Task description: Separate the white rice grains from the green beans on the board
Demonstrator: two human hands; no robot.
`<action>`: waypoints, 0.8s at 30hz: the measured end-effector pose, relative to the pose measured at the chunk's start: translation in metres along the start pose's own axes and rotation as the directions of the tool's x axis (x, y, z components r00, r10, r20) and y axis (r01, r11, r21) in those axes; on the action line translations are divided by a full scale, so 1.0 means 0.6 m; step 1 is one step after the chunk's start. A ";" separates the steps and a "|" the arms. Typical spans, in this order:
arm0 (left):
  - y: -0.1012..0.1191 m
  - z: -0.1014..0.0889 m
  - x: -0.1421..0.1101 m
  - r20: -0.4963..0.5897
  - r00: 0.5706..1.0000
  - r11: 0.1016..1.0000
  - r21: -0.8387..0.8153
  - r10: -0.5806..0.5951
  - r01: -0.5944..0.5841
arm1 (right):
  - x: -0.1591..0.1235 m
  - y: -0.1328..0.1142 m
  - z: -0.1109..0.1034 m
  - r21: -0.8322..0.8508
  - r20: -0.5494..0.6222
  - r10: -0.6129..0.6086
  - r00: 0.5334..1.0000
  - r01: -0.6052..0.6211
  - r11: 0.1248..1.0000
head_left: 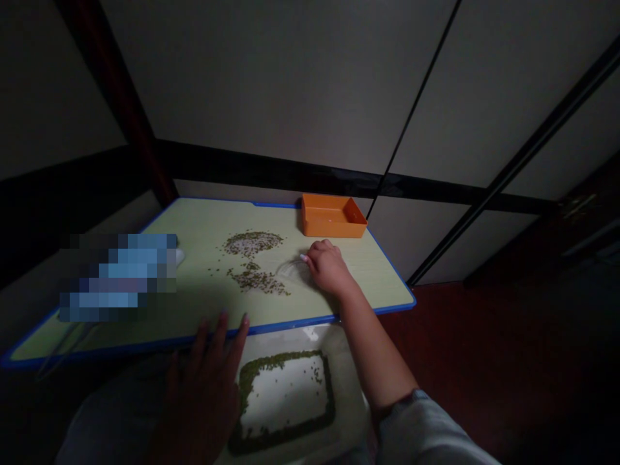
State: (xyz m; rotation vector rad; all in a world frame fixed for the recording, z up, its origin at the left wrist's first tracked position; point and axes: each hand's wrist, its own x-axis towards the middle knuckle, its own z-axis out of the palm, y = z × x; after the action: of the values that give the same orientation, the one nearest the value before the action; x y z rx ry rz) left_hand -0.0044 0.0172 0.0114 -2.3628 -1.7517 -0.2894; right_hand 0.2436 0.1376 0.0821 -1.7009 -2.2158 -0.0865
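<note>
My right hand (329, 268) is closed on a clear, curved piece of what looks like plastic (289, 267), low over the small table (194, 278). Its exact kind is hard to make out in the dim light. Left of it lie two patches of small green and whitish grains: a farther pile (254, 242) and a nearer, looser one (259, 281). My left hand (208, 374) has its fingers spread, fingertips at the table's blue front edge. Beside it, below the table edge, is a whitish tub (346, 387) with green grains (285, 429) gathered along its bottom edges.
An orange open box (335, 226) stands at the table's back right corner. A blurred-out blue item (119, 278) lies on the left side. Pale panels (290, 84) rise behind the table, and dark red floor (460, 361) shows at right.
</note>
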 end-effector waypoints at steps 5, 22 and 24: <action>0.026 -0.014 0.001 -0.013 1.000 1.000 0.025 -0.010 0.011 | 0.004 -0.009 0.004 -0.006 -0.012 -0.019 1.000 0.019 1.000; 0.010 0.001 0.000 -0.108 0.991 0.991 -0.102 0.079 -0.090 | -0.002 0.046 0.015 0.354 -0.068 -0.188 0.980 0.200 0.914; 0.011 -0.001 0.000 -0.087 0.994 0.991 -0.107 0.068 -0.077 | -0.003 0.042 0.014 0.336 -0.057 -0.168 0.984 0.178 0.925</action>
State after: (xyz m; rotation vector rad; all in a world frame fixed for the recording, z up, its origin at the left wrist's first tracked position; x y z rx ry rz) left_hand 0.0018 0.0154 0.0121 -2.4457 -1.6487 -0.4778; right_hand 0.2662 0.1449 0.0696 -1.3108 -2.2029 0.2177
